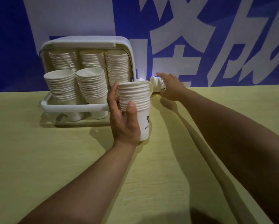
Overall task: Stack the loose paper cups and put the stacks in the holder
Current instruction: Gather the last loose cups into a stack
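A stack of paper cups [134, 102] stands upright just in front of the holder's right front corner, gripped by the left hand [125, 117], whose thumb lies across the rims and whose fingers curl round the far side; whether its base rests on the table [54, 159] or hangs just above it cannot be told. Behind and to the right, a loose cup [158, 85] lies on its side near the wall, and the right hand [171, 87] reaches over it, fingers mostly straight, touching or nearly touching it but not yet closed round it. The step in hand looks like gathering: collecting this stray cup to add to the held stack. The next move calls for closing on the tipped cup, turning it mouth-up and nesting it on top. The holder [74, 107] already carries five stacks in two rows, so the free place appears to be at the front right.
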Tool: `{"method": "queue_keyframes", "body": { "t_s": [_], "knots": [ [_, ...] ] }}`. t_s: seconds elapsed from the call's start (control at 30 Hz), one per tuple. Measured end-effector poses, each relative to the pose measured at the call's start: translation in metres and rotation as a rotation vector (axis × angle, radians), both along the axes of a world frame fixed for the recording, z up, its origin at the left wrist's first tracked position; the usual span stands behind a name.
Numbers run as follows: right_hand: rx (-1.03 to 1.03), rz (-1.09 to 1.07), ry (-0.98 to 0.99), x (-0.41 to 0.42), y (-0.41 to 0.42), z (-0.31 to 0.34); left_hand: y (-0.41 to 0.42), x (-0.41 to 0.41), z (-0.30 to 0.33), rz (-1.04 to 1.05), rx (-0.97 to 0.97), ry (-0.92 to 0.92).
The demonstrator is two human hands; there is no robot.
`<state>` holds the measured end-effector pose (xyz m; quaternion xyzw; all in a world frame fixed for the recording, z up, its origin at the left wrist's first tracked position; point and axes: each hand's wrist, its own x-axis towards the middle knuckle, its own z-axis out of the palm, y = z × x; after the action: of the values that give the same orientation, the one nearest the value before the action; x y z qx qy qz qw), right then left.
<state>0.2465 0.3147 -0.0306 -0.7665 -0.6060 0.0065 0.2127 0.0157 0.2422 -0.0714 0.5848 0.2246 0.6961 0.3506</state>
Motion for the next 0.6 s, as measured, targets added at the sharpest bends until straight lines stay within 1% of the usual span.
{"method": "queue_keyframes", "body": {
  "t_s": [0.07, 0.17, 0.2, 0.23, 0.3, 0.37, 0.53, 0.6],
  "knots": [
    [0.026, -0.019, -0.04, -0.001, 0.001, 0.001, 0.0, 0.0, -0.001, -0.001, -0.005, 0.005],
    [0.253, -0.055, -0.047, -0.001, -0.004, 0.011, 0.0, 0.0, -0.001, 0.001, -0.002, 0.016],
    [0.271, -0.05, -0.051, -0.001, -0.006, 0.014, 0.0, 0.001, -0.001, 0.0, 0.003, 0.019],
    [0.231, -0.029, -0.067, 0.0, -0.009, 0.015, 0.0, 0.001, -0.001, 0.001, 0.006, 0.02],
    [0.045, 0.036, -0.076, 0.002, -0.016, 0.012, 0.002, 0.0, -0.001, -0.004, 0.001, 0.022],
    [-0.096, 0.092, -0.027, 0.006, -0.026, 0.008, 0.001, 0.0, -0.001, -0.02, -0.011, 0.022],
    [-0.118, 0.107, -0.113, 0.009, -0.043, 0.011, 0.001, 0.0, 0.002, -0.034, -0.011, 0.025],
    [-0.057, 0.144, -0.081, 0.007, -0.05, 0.017, 0.001, 0.0, 0.001, -0.035, -0.017, 0.029]
  ]
}}
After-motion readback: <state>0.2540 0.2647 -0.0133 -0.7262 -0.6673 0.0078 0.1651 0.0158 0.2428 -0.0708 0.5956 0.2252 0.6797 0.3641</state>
